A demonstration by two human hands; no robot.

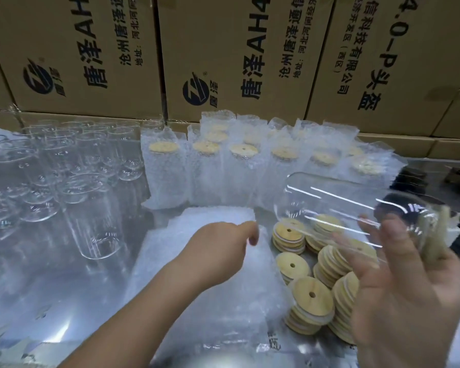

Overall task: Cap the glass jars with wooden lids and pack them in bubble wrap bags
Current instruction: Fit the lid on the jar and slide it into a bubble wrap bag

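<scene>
Right now right hand [406, 282] grips capped jar [356, 208].

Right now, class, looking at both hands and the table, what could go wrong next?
1. The right hand holds a capped jar tilted on its side; the lid might slip out.
2. The left hand reaches for the bag stack beside bare glasses; an elbow swing could topple them.
</scene>
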